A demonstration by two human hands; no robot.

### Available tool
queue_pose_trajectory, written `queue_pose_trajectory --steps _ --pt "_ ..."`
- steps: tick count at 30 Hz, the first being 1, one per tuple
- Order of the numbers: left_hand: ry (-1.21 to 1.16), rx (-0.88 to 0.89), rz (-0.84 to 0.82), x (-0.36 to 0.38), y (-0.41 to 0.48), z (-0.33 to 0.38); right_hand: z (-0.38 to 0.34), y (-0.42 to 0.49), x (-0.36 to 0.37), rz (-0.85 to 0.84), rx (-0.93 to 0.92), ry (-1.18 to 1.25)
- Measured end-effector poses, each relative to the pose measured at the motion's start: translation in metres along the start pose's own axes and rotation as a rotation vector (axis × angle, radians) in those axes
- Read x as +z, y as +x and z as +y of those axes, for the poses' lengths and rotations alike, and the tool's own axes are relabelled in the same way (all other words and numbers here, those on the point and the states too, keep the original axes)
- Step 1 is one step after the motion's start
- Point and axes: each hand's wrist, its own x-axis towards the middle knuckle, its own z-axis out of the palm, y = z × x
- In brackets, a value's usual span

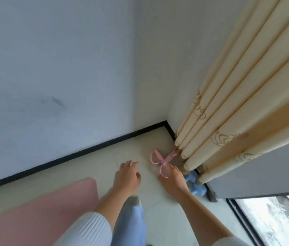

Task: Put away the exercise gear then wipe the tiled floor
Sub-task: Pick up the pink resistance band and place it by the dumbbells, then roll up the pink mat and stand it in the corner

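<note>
The right grip is open, fingers held out fairly straight and thumb spread. The fingertips are at the near loop of a pink pull band; whether they touch it or sit just short of it cannot be told. The arm reaches forward and down, bare from the elbow. The left grip is open too, fingers loosely spread and holding nothing. It hovers over the tiled floor just left of the band, and its forearm comes out of a white ribbed sleeve.

The band lies on the floor in the corner, its far end running under the hem of the yellow curtain. A blue dumbbell rests near it at the foot of the curtain, partly hidden behind the right wrist.

By the look of it, the tidying is under way but not finished. The band and dumbbell sit close together in the corner, which may be their storage spot. A pink mat lies flat on the floor to the left, not rolled up. No cloth or mop is in view, so the wiping seems not yet begun.
</note>
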Motion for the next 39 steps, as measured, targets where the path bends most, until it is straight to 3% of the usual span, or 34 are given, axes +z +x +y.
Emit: queue_pose_trajectory --steps 11,15,24,31,39 --pt "-0.223 -0.259 0.196 0.026 -0.176 -0.127 -0.054 -0.125 0.125 -0.152 -0.188 -0.147" --pt "-0.252 -0.309 0.194 0.033 -0.238 -0.201 -0.078 -0.174 0.196 -0.193 -0.191 -0.179" --pt "-0.206 -0.242 0.084 0.062 -0.346 -0.387 -0.115 -0.292 0.369 -0.208 -0.080 -0.222" --pt "-0.198 -0.224 0.000 0.118 -0.349 -0.451 -0.096 -0.299 0.455 -0.228 -0.027 -0.257" --pt "-0.215 -0.239 0.013 0.260 -0.278 -0.542 -0.027 -0.206 0.607 -0.235 -0.069 -0.322"
